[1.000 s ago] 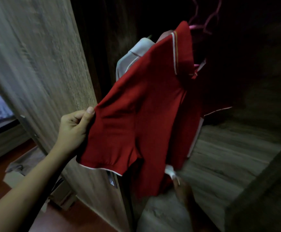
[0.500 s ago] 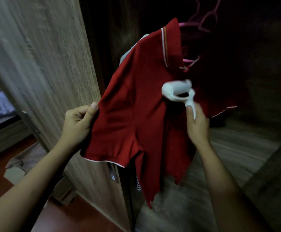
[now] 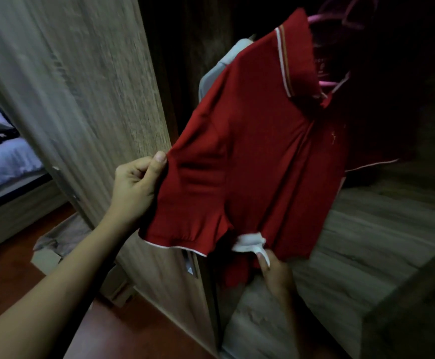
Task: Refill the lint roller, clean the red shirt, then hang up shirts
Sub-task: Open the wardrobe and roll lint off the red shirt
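Observation:
A red polo shirt [image 3: 258, 151] with white trim hangs on a pink hanger [image 3: 340, 19] inside a dark wardrobe. My left hand [image 3: 136, 187] pinches the edge of its left sleeve and holds the cloth stretched out. My right hand [image 3: 273, 273] grips the white lint roller [image 3: 250, 243], whose head presses against the lower front of the shirt, near the sleeve hem. A pale grey shirt [image 3: 221, 66] hangs just behind the red one, mostly hidden.
The open wooden wardrobe door [image 3: 81, 99] stands close on the left. A wooden shelf [image 3: 366, 242] lies below the shirts. A bed with pale bedding [image 3: 1, 156] is at far left, and a cardboard box [image 3: 53, 250] sits on the reddish floor.
My right hand has run the lint roller down the shirt front, from chest height to the lower part. My left hand keeps hold of the sleeve.

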A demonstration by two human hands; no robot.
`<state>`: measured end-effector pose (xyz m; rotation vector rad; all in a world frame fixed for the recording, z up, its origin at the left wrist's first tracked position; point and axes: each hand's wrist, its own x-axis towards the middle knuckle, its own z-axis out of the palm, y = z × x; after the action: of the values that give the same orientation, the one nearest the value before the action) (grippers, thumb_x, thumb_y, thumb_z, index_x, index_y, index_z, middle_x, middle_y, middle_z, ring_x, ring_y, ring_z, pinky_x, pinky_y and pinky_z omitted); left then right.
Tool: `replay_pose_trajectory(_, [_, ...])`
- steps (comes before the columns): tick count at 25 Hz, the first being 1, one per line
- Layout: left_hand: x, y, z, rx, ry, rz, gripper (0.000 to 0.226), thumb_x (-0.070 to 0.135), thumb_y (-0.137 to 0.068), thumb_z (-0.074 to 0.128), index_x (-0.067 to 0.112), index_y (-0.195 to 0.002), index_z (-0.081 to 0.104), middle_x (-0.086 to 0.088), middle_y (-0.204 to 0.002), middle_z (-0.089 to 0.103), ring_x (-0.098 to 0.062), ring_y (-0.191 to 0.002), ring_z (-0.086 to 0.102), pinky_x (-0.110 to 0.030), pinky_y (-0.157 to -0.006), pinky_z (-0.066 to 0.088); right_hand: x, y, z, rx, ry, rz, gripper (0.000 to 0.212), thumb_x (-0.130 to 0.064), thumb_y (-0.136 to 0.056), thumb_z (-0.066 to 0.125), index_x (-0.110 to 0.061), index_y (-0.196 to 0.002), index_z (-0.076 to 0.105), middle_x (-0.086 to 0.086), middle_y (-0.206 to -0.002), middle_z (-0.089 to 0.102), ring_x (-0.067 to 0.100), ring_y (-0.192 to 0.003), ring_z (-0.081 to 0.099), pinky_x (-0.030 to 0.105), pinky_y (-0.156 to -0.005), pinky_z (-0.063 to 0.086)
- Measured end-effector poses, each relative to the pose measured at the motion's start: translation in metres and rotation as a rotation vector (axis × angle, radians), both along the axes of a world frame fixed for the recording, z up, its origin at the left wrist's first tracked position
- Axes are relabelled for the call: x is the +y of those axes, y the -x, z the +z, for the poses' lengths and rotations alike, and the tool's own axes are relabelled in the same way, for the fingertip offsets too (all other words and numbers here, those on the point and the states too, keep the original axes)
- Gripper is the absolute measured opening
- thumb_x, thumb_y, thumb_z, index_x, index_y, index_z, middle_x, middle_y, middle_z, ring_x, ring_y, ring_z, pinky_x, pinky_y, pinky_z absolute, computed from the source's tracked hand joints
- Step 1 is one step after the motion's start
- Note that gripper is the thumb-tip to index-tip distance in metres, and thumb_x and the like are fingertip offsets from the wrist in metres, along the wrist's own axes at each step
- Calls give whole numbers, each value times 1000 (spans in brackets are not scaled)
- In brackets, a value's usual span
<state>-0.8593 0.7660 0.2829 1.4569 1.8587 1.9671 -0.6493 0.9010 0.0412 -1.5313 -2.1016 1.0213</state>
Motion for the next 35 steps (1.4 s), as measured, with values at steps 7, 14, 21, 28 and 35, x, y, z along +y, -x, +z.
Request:
replay_pose_trajectory(7, [1, -2, 1, -18, -9, -10, 63, 49, -82, 51, -9, -56, 43, -4, -56, 35, -4, -50, 31, -23, -46, 24, 1, -17, 194, 424, -590, -103, 30, -35, -96, 42, -18, -113, 58, 16, -82, 70, 36, -75, 65, 27, -56, 31])
replay_pose_trajectory(14, [0, -4, 3, -9, 1, -8, 57, 32, -92, 53, -11, -56, 43, -3, -53, 35, -3, -48, 30, -21, -44, 24, -62, 7, 204, 473, -491, 65, 24, -35, -95, 44, -27, -112, 58, 8, -86, 72, 18, -76, 63, 35, -60, 39])
replay_pose_trajectory(21, [0, -4, 2, -9, -6, -10, 57, 32, -89, 50, -16, -59, 42, -8, -57, 38, -12, -51, 32, -25, -45, 25, -64, 16, 202, 532, -439, 79, 16, -29, -96, 43, -24, -99, 58, -9, -60, 53, 1, -54, 50, 27, -55, 31])
replay_pose_trajectory(28, [1, 0, 0, -13, -18, -48, 69, 49, -83, 50, -16, -59, 42, -7, -58, 38, -13, -51, 31, -25, -46, 24, -74, 18, 198, 604, -426, 61, 18, -33, -95, 43, -26, -104, 58, -14, -64, 58, -5, -56, 51, 18, -54, 35])
replay_pose_trajectory(35, [2, -1, 0, -6, -32, -38, 57, 35, -89, 51, -10, -54, 42, -4, -53, 37, -5, -49, 32, -22, -44, 25, -84, 21, 174, 617, -454, 53, 22, -34, -94, 44, -20, -102, 59, -15, -65, 61, -3, -59, 57, 20, -53, 34])
